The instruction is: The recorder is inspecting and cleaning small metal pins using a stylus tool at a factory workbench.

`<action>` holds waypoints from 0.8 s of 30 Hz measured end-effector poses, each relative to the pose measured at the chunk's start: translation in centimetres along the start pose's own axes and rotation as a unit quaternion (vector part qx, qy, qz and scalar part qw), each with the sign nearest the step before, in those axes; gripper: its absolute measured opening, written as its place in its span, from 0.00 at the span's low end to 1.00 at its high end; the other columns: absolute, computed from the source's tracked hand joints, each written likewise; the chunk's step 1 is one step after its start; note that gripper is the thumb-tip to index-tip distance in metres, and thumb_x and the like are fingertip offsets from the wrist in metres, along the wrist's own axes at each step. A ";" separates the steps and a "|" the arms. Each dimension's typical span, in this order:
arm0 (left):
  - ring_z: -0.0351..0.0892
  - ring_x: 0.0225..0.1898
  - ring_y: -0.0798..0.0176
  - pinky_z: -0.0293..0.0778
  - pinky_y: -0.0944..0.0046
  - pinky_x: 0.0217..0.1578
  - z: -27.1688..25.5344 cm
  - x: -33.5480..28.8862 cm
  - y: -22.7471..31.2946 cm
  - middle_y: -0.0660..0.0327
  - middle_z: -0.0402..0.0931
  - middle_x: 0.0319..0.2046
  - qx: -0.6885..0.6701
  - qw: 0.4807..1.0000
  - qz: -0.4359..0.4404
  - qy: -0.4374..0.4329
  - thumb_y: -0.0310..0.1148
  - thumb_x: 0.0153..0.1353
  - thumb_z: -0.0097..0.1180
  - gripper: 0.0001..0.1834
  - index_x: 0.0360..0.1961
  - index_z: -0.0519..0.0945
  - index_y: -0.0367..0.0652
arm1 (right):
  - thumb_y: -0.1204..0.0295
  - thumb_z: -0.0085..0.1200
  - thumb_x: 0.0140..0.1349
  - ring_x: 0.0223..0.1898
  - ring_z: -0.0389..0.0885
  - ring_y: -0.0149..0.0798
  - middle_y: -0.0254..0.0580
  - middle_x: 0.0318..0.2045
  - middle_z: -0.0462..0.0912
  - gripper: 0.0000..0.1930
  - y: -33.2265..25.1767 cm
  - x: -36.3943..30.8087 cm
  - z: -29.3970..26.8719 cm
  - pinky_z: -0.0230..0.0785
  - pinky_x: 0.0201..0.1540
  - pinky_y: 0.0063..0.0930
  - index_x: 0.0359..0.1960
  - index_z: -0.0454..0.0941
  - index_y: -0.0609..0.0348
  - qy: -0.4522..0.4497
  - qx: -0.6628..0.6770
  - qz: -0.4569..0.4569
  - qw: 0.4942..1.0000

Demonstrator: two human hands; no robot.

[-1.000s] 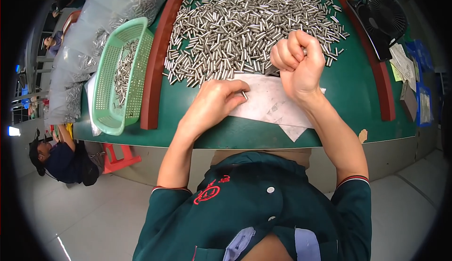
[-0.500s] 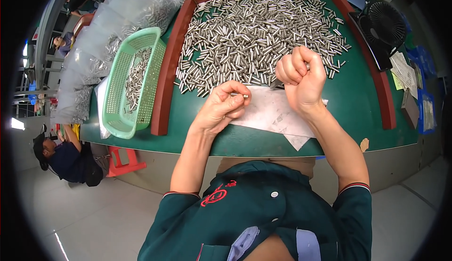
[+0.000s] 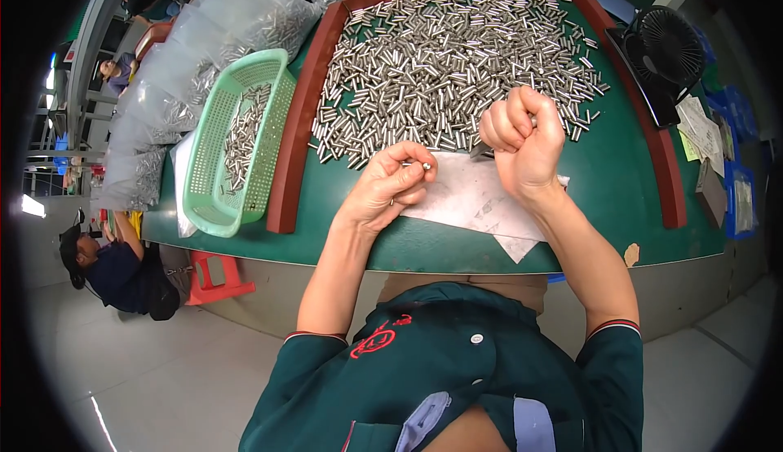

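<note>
My left hand [image 3: 382,189] is closed, with thumb and forefinger pinching a small metal pin [image 3: 426,166] whose shiny end sticks out. Another bright speck shows at its curled fingers; I cannot tell what it is. To the right, my right hand [image 3: 524,142] is a fist, raised over the near edge of the pile. A dark grey piece [image 3: 481,153] shows beneath that fist, but most of whatever it grips is hidden. Under and between both hands lies a stained white cloth or paper [image 3: 465,195]. Beyond them spreads a wide heap of short metal pins [image 3: 440,69].
A red-brown frame [image 3: 295,142] borders the heap on the green table [image 3: 342,248]. Left of it, a green basket [image 3: 200,154] holds more pins, beside clear bags [image 3: 236,20] of parts. A black fan [image 3: 665,44] stands right. Another person [image 3: 122,277] sits near a red stool [image 3: 220,277].
The view has shifted slightly, so the table and basket appear a little lower and to the right. Both hands keep nearly the same pose and grip.
</note>
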State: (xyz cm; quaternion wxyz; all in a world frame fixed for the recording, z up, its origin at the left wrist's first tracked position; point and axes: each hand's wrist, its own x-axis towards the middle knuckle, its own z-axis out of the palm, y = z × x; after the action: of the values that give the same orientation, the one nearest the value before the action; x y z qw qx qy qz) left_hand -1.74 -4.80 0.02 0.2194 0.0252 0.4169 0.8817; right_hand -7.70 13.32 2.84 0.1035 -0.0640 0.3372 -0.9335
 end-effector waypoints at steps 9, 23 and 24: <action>0.66 0.13 0.69 0.63 0.68 0.16 2.7 -0.4 -1.8 0.60 0.69 0.14 0.660 0.714 0.141 0.187 0.25 0.51 0.55 0.05 0.29 0.74 0.35 | 0.70 0.32 0.56 0.10 0.42 0.24 0.28 0.06 0.50 0.17 0.5 -0.2 0.0 0.37 0.13 0.21 0.08 0.49 0.51 -0.008 0.016 0.013 1.000; 0.62 0.11 0.69 0.60 0.69 0.14 2.6 -0.4 -2.6 0.60 0.64 0.10 0.695 0.663 0.181 0.211 0.24 0.47 0.58 0.04 0.24 0.75 0.37 | 0.70 0.33 0.55 0.10 0.45 0.24 0.29 0.06 0.52 0.18 2.9 -1.1 -0.3 0.38 0.14 0.21 0.07 0.50 0.52 -0.039 0.026 0.058 0.997; 0.62 0.11 0.69 0.60 0.69 0.14 2.6 -0.4 -2.6 0.60 0.64 0.10 0.695 0.664 0.180 0.210 0.24 0.47 0.58 0.04 0.24 0.75 0.37 | 0.70 0.33 0.55 0.10 0.45 0.24 0.29 0.06 0.52 0.18 3.0 -1.1 -0.2 0.38 0.14 0.21 0.07 0.50 0.52 -0.038 0.027 0.058 0.997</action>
State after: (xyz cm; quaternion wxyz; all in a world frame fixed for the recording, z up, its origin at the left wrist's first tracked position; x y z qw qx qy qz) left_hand 0.21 -1.63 -0.14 -0.1177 0.0589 0.9310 0.3405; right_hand -6.26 11.48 0.72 0.1717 -0.0771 0.3113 -0.9315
